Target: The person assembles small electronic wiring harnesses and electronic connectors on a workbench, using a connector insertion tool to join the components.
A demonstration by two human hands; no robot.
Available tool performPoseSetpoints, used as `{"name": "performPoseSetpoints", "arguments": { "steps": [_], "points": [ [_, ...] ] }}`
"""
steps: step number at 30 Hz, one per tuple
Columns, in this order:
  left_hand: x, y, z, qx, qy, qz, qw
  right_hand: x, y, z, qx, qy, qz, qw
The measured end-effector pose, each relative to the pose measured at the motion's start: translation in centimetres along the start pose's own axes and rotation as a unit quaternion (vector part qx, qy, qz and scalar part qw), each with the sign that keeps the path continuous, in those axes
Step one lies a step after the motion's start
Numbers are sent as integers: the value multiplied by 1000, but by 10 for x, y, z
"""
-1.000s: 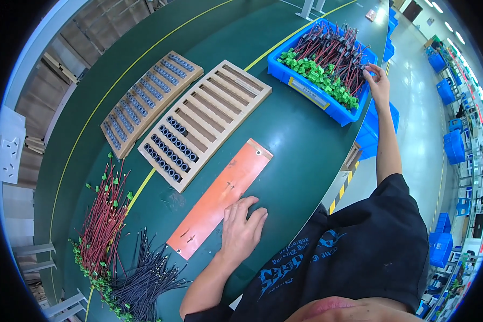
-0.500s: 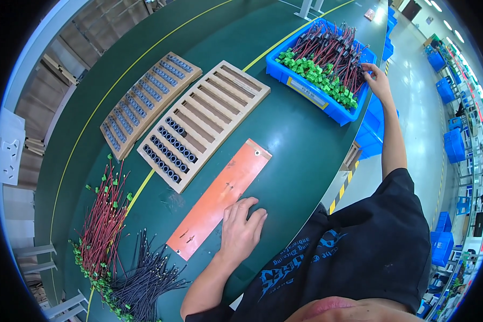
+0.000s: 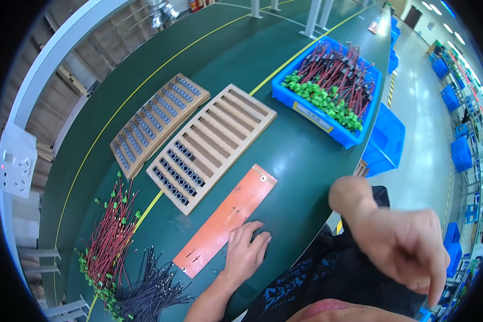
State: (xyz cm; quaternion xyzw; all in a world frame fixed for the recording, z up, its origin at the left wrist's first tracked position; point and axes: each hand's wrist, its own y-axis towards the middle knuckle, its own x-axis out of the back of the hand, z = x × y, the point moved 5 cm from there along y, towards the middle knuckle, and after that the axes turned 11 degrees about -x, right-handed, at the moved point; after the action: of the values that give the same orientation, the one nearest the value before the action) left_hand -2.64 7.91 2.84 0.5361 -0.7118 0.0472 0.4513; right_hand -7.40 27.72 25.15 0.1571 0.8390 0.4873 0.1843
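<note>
My left hand (image 3: 246,252) rests open on the green table, its bent fingers beside the right edge of an orange strip (image 3: 228,217). Two small round fasteners show at the strip's ends. My right hand (image 3: 400,241) is raised near the camera over my dark shirt, slightly blurred. One finger of it stretches down apart from the others, and I see nothing held. Beyond the strip lies a slotted wooden tray (image 3: 208,174), with black ring-shaped parts (image 3: 178,173) in its near rows. At the far right, a blue bin (image 3: 314,121) holds red-and-black wires with green connectors (image 3: 327,102).
A second wooden tray (image 3: 139,166) with rows of small grey parts lies farther left. At the near left are a pile of red wires (image 3: 110,231) with green ends and a bundle of black wires (image 3: 153,287). Another blue bin (image 3: 383,142) stands beyond the table's right edge.
My right hand has left the blue bin and come back toward me, close to the camera. My left hand stays beside the orange strip. The view has shifted slightly.
</note>
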Motion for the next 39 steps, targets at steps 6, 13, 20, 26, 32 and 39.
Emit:
{"name": "performPoseSetpoints", "arguments": {
  "steps": [6,13,20,26,32,39],
  "points": [
    [2,6,7,13,-28,-19,999,-4,-32,-30,-26,-65,7,998],
    [1,1,12,8,-55,-1,998,5,-43,-47,-129,18,-35,991],
    [0,-1,12,0,-57,-6,998,1,-47,-52,-183,73,-69,978],
    [1,1,15,-3,-46,-8,999,8,-48,-39,-106,1,-8,994],
    [4,-2,18,-16,-32,-34,999,38,-90,-91,-337,275,-17,900],
    [-2,-3,17,-94,-15,-95,991,120,-276,-163,-667,-434,363,485]
  ]
}}
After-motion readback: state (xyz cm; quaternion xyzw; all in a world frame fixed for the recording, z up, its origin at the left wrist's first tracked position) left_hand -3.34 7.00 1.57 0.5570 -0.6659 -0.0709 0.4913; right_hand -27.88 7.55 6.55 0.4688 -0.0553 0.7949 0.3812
